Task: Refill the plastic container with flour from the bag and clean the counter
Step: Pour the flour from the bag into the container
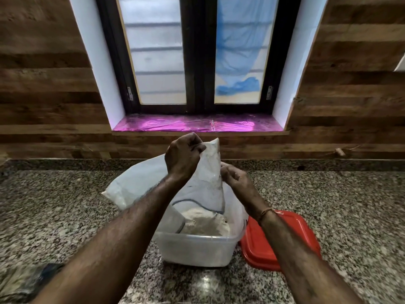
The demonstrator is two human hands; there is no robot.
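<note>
Both forearms reach fwd over granite counter (328, 194). Under the hands: clear tub (197, 249) w/ flour (203, 222); red lid (258, 244) below R wrist. R hand (235, 178) pinches bag (210, 172) edge; L hand (183, 159) fisted on its top corner, bag upended, mouth in tub.

The table (65, 205) is speckled stone, grey with black and white dots, and it shines a little near the front. A low strip of the same stone (54, 164) runs along the back of it. Behind that, the wall (43, 84) is made of long brown wood planks. In the middle of the wall is a window (200, 53) with a black frame and two cloudy glass panes. Soft daylight comes through. Something blue shows behind the right pane (241, 58). White walls slope in on both sides. The sill (197, 123) is shiny pink.
</note>
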